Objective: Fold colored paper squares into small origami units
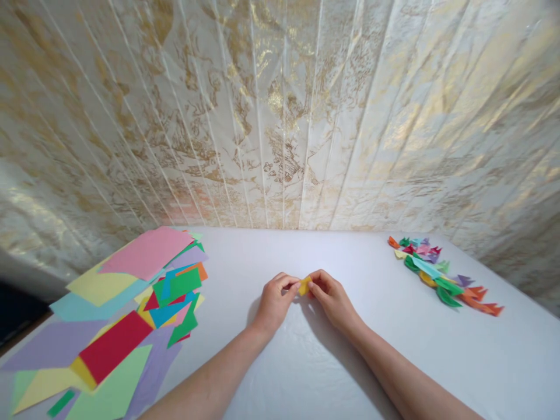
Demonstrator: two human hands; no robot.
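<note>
yellow paper bit: the small yellow paper piece (305,286) is held up between both hands, just over the white table (280,361) by the look of it, though whether the tabletop is touched can't really be told.
left hand: the piece's left edge is pinched by the thumb and fingertips of the left hand (275,297), other fingers curled in.
right hand: the right edge is gripped the same way by the right hand (330,297), and that side is partly hidden by the fingertips.
why the two-sided pinch: probably because something that tiny and light would be hard to steady or shape one-handed, just a guess.
sheets and scraps: the loose paper sheets (116,345) are spread flat on the left, overlapping, likely so colours can be spotted easily.
pointy folded bits: the folded paper pieces (426,267) are lined up on the right, presumably so they don't get mixed with the flat stuff.
where it sits: right at the fingertips, left hand on one side, right hand on the other.
</note>
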